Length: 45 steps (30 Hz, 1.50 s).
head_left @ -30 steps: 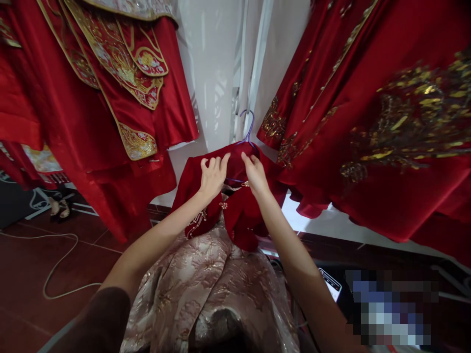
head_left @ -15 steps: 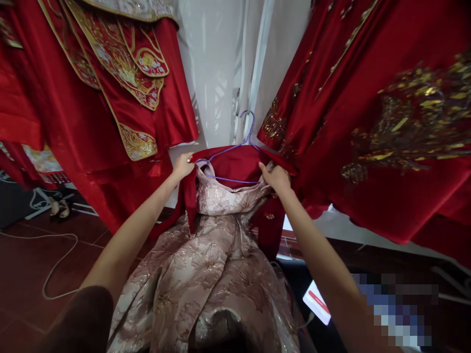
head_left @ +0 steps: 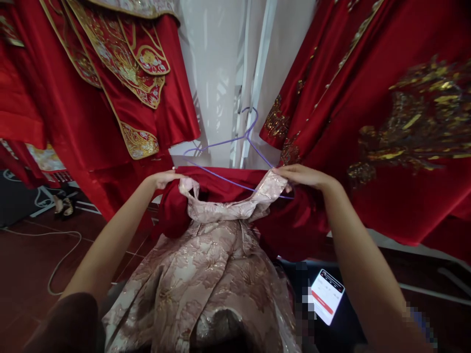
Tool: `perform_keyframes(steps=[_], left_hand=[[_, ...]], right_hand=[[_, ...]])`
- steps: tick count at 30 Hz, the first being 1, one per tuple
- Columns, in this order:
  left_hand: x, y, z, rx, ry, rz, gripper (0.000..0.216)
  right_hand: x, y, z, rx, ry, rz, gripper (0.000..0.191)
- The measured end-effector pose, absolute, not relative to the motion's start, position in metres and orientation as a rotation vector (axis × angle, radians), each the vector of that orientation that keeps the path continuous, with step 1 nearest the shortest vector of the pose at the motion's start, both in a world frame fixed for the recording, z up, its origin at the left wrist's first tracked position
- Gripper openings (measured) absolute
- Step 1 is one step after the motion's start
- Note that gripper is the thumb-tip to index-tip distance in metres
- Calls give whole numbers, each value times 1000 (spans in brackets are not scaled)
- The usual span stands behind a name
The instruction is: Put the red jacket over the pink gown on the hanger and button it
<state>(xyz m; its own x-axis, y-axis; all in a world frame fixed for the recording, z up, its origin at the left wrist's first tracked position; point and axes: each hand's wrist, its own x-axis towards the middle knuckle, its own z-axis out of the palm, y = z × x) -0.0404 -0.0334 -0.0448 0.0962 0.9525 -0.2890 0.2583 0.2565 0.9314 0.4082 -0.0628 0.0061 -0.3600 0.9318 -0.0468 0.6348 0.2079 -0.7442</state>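
A pale pink brocade dress (head_left: 213,255) with a shiny floral pattern spreads out in front of me. Pinched in my left hand (head_left: 166,178) is the dress's left strap, along with red cloth. My right hand (head_left: 300,176) grips the wide right strap of the dress, close to the hanger's right end. The purple hanger (head_left: 228,140) is tilted; its right arm passes by the strap, while its left end sticks out free above the neckline. Behind the neckline lies a dark red garment (head_left: 235,180), stretched between both hands.
Red gowns with gold embroidery hang at left (head_left: 147,98) and right (head_left: 386,171). A lit phone (head_left: 327,296) rests on a dark surface at lower right. High-heeled shoes (head_left: 64,206) and a white cable (head_left: 55,274) are on the left floor.
The hanger's left end has come out of the dress's left strap. Both hands have moved apart and slightly lower, spreading the straps. The red cloth has dropped with them.
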Motion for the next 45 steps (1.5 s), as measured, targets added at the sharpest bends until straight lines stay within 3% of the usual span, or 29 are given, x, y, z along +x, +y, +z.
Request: perform_keyframes(steps=[2,6,13,19,22,26,32,39,45], left_hand=[[-46,-43,-57,1263,1391,654,54],[-44,-54,-65,1371,1230,495,62],[-11,-47,-41,1512,960,837,47],[27,-83,-59,1939,798,410,31],[43,-108,-80,2081,713,327,34],[54,-132,-99,2423,859,337,46],[51,-145,-104,2683,1186,149,25],[34,-150,-115,2840,1376,99,27],[9,-139,-130,3010,1397,26,53]], right_hand=[[407,-70,1,-1381,-2050,1064,59],[409,-77,-18,-1284,-1870,863,55],[434,-90,-70,-1343,-1550,715,49],[458,-114,-104,-1461,-1545,961,46],[456,-132,-100,-1535,-1690,961,47],[448,-148,-83,-1466,-1705,879,49],[441,-140,-83,-1327,-1587,738,39],[434,-128,-90,-1286,-1475,679,35],[439,-124,-92,-1240,-1406,691,34]])
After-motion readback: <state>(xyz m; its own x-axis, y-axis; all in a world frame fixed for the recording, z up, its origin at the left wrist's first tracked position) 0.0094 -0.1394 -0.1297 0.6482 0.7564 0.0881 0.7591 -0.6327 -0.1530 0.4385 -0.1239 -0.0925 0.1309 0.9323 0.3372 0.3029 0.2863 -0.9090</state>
